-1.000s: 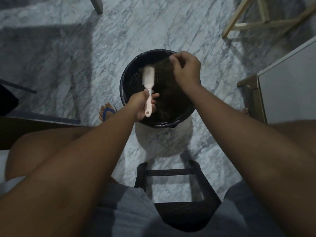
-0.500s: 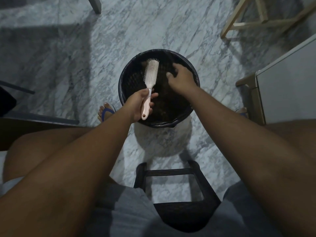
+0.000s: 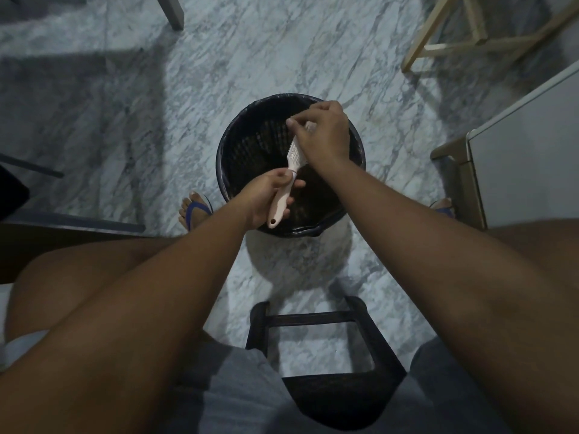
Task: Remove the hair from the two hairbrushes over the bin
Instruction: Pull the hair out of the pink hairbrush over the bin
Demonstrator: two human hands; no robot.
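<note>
Hairbrush (image 3: 294, 155): pale pink handle, white bristled head, held in the air over the open mouth of the bin (image 3: 220, 158), tilted so that the head points up and away from the person. Left hand (image 3: 264, 198) grips the handle, fingers (image 3: 297, 184) wrapped round it, and the handle's end with its hanging hole pokes out below the palm. Right hand (image 3: 324, 133) sits over the head of the brush and hides most of the far half; its fingers are curled, with thumb and forefinger pinched together at the bristles near the tip. Too dim to tell whether any hair is caught between them. Bin: round, black, mesh-walled with a dark liner folded over the rim, standing on the grey-veined marble floor (image 3: 250, 57); its contents are too dark to read. A foot in a blue flip-flop (image 3: 195, 211) rests just left of the bin, and the other foot (image 3: 441, 205) is on the right. Nearer the camera are grey shorts (image 3: 238, 386) and a dark stool (image 3: 313, 315) between the knees. A white cabinet (image 3: 526, 145) is at the right edge and a light wooden frame (image 3: 438, 47) at the upper right.
</note>
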